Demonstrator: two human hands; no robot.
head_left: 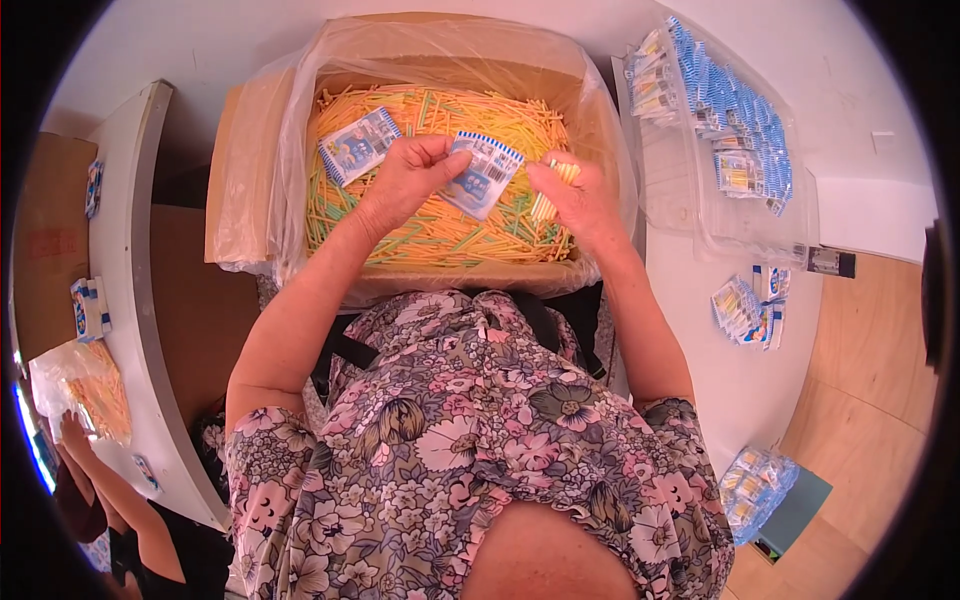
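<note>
Holding packet [484,172] (blue-white), sticks [547,196] beside.

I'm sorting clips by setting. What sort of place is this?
Probably a small hand-packing workshop. A lined carton holds loose coloured sticks, the left hand holds a small blue-and-white packet, the right hand holds a few sticks, and filled packets sit in a clear tray.

My stock, centre frame: matt brown cardboard box [455,275], lined with crinkled glossy clear plastic film [290,130]; smooth plastic straws [440,230]; glossy printed sachet [483,172]. Upper right: clear hard plastic tray [700,215].
</note>
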